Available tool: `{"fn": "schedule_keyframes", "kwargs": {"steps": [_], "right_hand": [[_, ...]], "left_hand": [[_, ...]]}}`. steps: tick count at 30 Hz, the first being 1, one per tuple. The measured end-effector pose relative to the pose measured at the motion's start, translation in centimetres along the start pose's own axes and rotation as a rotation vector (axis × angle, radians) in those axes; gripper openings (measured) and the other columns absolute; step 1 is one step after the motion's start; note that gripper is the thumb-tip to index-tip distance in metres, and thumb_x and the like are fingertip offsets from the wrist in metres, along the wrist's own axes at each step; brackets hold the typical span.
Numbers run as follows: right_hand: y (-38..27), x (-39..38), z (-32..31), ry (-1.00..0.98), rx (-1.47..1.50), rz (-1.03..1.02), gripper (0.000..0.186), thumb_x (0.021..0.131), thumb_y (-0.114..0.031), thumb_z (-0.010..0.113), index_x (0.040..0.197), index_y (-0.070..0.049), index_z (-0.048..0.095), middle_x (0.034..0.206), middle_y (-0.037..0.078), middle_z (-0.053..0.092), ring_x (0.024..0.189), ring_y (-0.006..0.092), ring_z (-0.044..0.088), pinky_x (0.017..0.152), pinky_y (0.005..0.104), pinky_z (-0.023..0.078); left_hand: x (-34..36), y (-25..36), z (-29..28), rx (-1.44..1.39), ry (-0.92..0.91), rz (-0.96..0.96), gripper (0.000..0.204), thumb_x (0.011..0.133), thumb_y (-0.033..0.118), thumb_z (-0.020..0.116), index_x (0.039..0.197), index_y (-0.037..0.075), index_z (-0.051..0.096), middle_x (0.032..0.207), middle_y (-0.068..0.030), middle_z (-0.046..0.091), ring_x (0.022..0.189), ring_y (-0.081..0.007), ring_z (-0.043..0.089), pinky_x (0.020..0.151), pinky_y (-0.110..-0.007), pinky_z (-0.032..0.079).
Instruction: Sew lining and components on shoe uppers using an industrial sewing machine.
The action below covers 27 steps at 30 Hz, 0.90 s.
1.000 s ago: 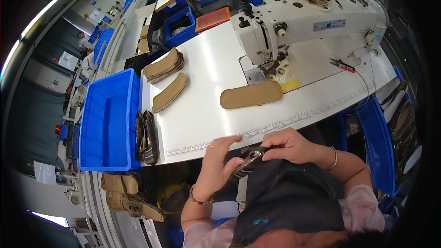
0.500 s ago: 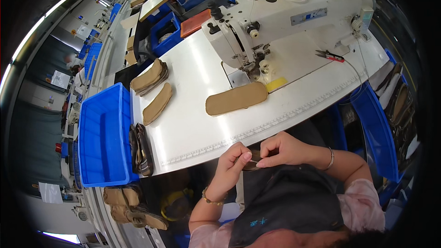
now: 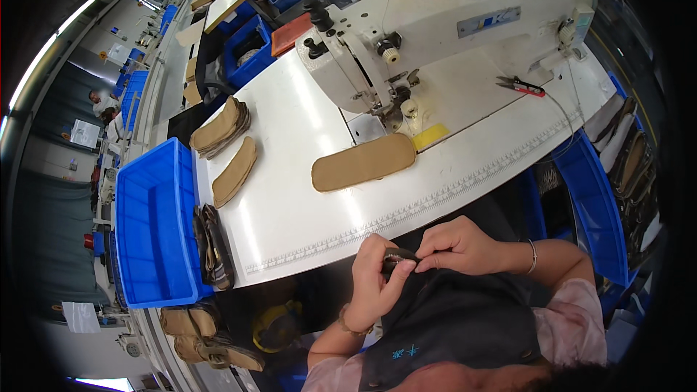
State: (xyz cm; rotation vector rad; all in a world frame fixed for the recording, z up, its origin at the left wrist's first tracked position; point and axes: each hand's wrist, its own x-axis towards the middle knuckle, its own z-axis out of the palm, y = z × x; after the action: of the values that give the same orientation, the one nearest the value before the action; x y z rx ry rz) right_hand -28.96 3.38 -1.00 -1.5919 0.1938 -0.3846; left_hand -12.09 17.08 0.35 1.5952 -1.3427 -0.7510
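Note:
In front of my dark apron, past the table's front edge, both my hands hold a small dark brown zipper piece, with a light, toothed-looking line along it. My left hand is closed round its left part, thumb on top. At the other end, my right hand pinches with thumb and fingertips. A flat tan fabric piece with rounded ends lies on the white table, beside the presser foot of the sewing machine.
At the table's left lie a stack of tan pieces and a single curved piece. A blue bin stands beside dark folded pieces. Red-handled thread snips lie by the machine. Another blue bin is at right.
Both hands have shifted slightly, and the zipper piece has been raised and turned, so more of it shows between them. The view has tilted a little; the table's things stay put.

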Motion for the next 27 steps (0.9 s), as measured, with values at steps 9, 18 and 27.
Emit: {"fn": "schedule_keyframes", "kwargs": {"steps": [9,18,27], "right_hand": [[0.6,3.2,-2.9,-0.013,-0.441,-0.179,0.015,0.093,-0.019,0.067,0.094,-0.004,0.068,0.083,0.008,0.069,0.068,0.0179,0.065,0.057,0.0296,0.051],[4.8,10.3,-9.5,0.016,-1.296,-0.561,0.019,0.08,-0.012,0.064,0.095,0.0,0.066,0.117,0.017,0.068,0.062,0.0196,0.066,0.052,0.0325,0.051],[4.8,11.4,-8.8,-0.082,-1.285,-0.587,0.023,0.079,-0.012,0.063,0.096,0.003,0.068,0.118,0.027,0.067,0.056,0.0222,0.066,0.048,0.0336,0.052]], "left_hand": [[2.2,1.9,-2.2,0.187,0.165,-0.051,0.015,0.099,0.014,0.058,0.093,0.0,0.061,0.078,-0.0144,0.059,0.066,-0.0286,0.059,0.062,-0.034,0.047],[12.7,4.3,-8.1,0.509,-0.144,0.042,0.014,0.1,0.009,0.053,0.096,-0.002,0.059,0.08,-0.016,0.06,0.07,-0.0307,0.058,0.068,-0.036,0.048],[20.8,-4.9,-6.3,0.497,-0.334,0.043,0.013,0.097,0.011,0.061,0.097,-0.001,0.066,0.084,-0.0158,0.064,0.081,-0.034,0.059,0.075,-0.039,0.048]]}}
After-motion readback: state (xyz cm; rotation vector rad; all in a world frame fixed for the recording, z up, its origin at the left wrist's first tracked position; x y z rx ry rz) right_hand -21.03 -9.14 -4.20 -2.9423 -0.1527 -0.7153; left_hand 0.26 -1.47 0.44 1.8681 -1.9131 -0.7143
